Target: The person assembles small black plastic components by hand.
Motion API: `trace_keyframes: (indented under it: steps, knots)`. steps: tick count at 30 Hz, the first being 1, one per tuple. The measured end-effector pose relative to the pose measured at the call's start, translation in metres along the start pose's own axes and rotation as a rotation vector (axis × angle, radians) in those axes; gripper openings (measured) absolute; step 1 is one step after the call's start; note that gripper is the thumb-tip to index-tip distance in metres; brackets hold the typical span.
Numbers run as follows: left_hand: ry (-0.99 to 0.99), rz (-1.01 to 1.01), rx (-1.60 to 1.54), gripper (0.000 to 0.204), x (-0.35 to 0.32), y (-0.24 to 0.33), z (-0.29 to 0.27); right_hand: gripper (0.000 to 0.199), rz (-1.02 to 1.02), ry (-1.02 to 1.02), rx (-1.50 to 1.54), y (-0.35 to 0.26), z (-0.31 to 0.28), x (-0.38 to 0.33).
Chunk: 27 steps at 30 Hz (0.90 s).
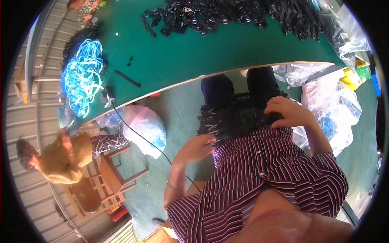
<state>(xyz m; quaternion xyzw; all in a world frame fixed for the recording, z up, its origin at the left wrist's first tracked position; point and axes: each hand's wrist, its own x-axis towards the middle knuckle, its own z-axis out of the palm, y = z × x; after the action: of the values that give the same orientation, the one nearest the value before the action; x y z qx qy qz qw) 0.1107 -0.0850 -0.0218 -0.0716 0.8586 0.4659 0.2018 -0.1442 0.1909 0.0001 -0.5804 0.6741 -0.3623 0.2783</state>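
Observation:
A heap of black straps or cords lies across my lap, its single pieces too dark to tell apart. At the heap's left edge, my left hand has its fingers pointing inward with the thumb apart. A small pale spot shows at its fingertips; I cannot make out what it is. Over the right side of the heap, my right hand is curved, thumb and fingers apart, with nothing visible between them. Its fingertips reach the black pieces.
Ahead is a green table bearing black straps with buckles, a bundle of blue cords and a black strip. Plastic bags stand at right, another under the table. A cable hangs left. A person sits left.

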Motion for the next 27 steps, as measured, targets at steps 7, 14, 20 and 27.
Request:
trace_keyframes:
  steps: [7, 14, 20, 27]
  knots:
    - [0.575, 0.097, 0.234, 0.016, 0.03, 0.027, -0.052, 0.017, 0.14, 0.505, -0.087, 0.013, -0.022, 0.034]
    - [1.169, 0.118, 0.273, 0.027, 0.168, -0.005, -0.218, 0.01, -0.06, 0.701, -0.236, 0.012, -0.021, 0.052]
    - [1.081, -0.387, 0.734, 0.044, 0.226, -0.037, -0.276, 0.008, 0.071, 0.754, -0.159, 0.019, -0.031, 0.021]
    - [1.123, -0.395, 0.837, 0.019, 0.234, -0.05, -0.276, 0.006, 0.147, 0.93, -0.171, 0.03, -0.058, -0.01]
